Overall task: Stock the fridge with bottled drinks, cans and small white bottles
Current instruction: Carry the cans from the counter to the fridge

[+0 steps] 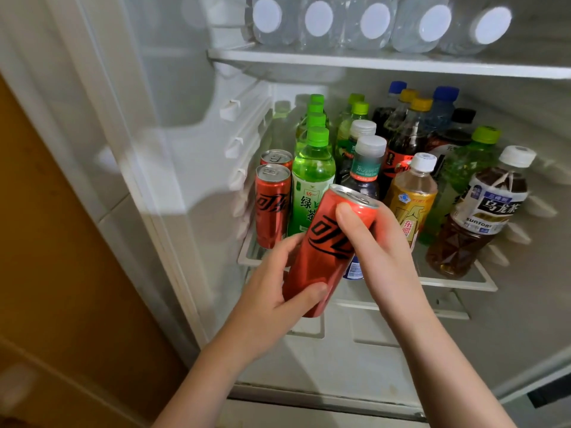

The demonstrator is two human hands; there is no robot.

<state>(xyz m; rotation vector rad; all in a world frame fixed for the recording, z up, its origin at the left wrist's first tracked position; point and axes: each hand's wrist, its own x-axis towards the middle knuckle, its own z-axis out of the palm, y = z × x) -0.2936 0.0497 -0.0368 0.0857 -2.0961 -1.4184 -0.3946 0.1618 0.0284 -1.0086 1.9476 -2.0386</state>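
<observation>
On shelf [457,284], cans [272,208], bottles [313,171] behind held can [332,245]

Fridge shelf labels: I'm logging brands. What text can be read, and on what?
"乌龙茶" and "SUNTOR": brown tea bottle with white cap
"绿" and part of "茶": green plastic bottle in front
"东方": dark bottle with grey cap
"东": yellow plastic bottle
Black script on the tilted red aluminium can: stylised, not surely readable.
Other labels: blurred.
</observation>
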